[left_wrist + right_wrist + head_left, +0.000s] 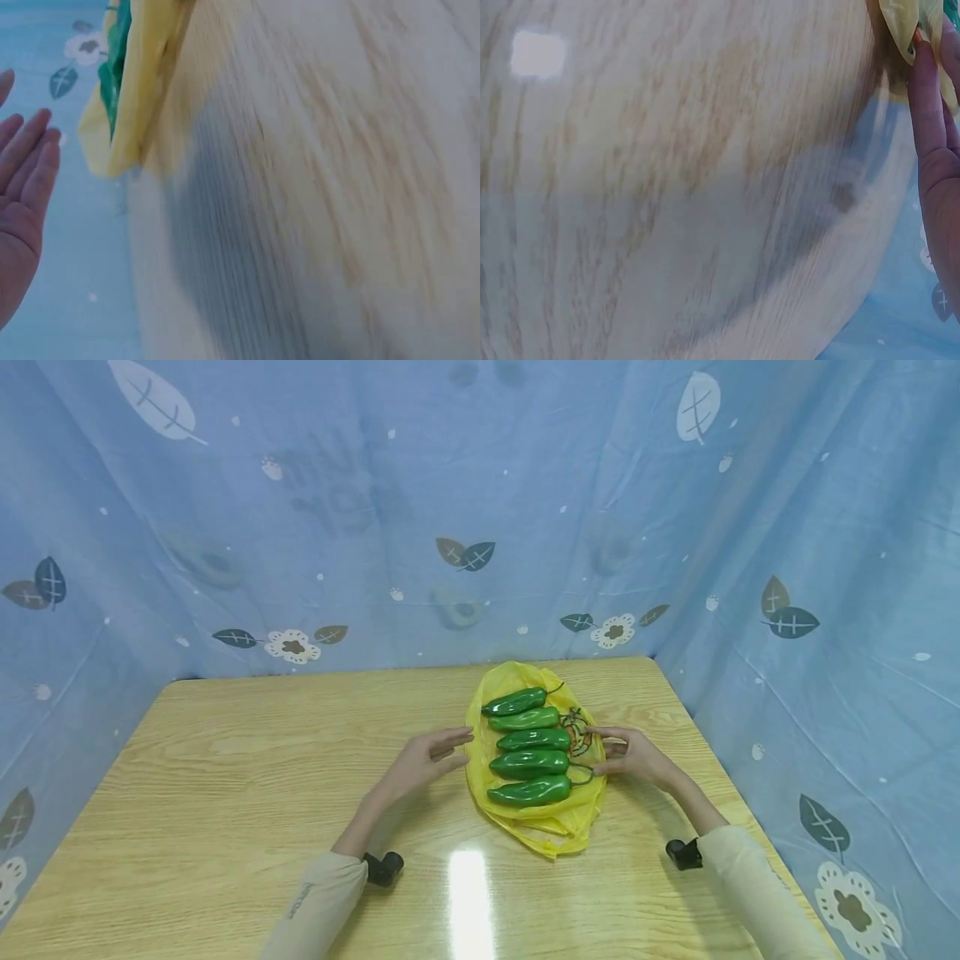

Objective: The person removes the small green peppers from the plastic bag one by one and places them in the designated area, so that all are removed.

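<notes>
Several long green peppers (530, 765) lie side by side in a column on a flattened yellow plastic bag (562, 828), most of their stems pointing right. My left hand (422, 762) is at the bag's left edge, fingers loosely extended and holding nothing; in the left wrist view that hand (22, 199) appears apart from the bag (142, 90). On the opposite side, my right hand (636, 755) reaches over the bag's right edge beside the printed orange picture. Its fingers look fairly straight and touch the plastic (901, 22) in the right wrist view.
The bag lies on a light wooden table (285, 760), toward its back right. Behind and to the right hangs a blue curtain (525, 493) with leaf and flower prints. A bright light reflection (470, 902) shows on the tabletop in front.
</notes>
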The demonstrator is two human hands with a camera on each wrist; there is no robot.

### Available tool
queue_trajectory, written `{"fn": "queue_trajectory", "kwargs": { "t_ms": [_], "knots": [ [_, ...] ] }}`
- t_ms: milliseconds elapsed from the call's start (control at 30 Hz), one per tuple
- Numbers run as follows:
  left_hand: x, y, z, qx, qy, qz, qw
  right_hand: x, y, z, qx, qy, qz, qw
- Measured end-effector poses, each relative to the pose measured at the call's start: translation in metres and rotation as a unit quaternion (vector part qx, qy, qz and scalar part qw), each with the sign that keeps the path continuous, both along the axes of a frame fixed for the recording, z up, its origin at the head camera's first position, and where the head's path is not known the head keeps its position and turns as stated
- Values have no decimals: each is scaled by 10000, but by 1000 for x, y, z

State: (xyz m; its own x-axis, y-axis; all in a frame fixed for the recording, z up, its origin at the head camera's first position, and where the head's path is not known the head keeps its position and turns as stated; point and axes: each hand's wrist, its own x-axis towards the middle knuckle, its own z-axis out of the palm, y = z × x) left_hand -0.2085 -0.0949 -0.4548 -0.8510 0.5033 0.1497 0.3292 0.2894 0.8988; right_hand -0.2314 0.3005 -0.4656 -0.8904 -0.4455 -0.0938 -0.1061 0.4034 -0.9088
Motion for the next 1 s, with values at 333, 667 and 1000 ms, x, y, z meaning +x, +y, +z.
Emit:
{"fn": "queue_trajectory", "kwargs": {
  "t_ms": [333, 667, 1000],
  "knots": [
    [-3, 25, -4, -65, -367, -240, 9990, 2, -3, 0, 52, -44, -129, 9999],
    [-7, 48, -13, -877, -149, -256, 9957, 4, -2, -4, 55, 184, -187, 9996],
    [-11, 60, -16, -1481, 558, -107, 9873, 4, -3, -9, 71, 383, -224, 9990]
  ]
}}
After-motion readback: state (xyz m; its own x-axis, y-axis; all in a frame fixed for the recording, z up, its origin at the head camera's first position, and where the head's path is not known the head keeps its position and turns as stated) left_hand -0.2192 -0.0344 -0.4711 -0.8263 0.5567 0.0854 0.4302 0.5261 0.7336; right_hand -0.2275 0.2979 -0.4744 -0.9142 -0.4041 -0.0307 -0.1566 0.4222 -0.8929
